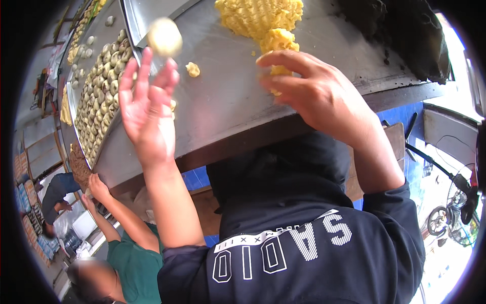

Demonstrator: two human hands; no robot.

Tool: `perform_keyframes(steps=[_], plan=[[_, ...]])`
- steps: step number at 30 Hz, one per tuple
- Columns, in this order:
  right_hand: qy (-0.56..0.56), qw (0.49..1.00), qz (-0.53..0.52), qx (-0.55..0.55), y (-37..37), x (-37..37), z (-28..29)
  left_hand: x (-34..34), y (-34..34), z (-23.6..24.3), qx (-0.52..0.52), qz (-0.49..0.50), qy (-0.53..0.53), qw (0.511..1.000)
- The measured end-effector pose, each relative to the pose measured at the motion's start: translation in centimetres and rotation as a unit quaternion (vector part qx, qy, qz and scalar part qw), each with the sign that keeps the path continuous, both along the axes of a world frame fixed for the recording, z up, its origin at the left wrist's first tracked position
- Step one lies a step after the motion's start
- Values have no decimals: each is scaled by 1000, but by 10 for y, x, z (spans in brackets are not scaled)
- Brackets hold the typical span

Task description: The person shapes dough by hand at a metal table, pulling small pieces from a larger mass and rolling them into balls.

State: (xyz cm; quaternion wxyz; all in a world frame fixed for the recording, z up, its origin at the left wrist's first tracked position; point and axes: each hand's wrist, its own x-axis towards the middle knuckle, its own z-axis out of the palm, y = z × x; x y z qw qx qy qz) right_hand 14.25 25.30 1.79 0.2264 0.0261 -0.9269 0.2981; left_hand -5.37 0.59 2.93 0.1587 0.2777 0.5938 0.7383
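Note:
A pale round dough ball, slightly blurred, hangs just above the fingertips of my left hand, which is open with its palm up. My right hand curls over a piece of yellow dough below a large yellow mass on the metal table; some of its fingertips are smeared by motion. A small dough lump lies between my hands, and part of another shows behind my left hand.
A tray of many small filled dough balls stands at left, beside brown filling. Co-worker in green and another person are at lower left. A black bundle lies at upper right; a bicycle stands beyond.

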Motion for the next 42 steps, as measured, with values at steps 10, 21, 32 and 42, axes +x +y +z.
perform_keyframes(steps=[10,21,32,42], plan=[[-13,973,-7,229,-14,-52,-6,-11,11,-11,-400,57,379,833],[9,998,-55,28,-2,8,-10,47,-33,-30,-387,42,346,854],[-1,984,-77,162,1,-3,-13,-1,41,24,-377,-44,618,688],[-46,985,-151,65,4,16,0,9,98,-38,-170,72,654,734]])
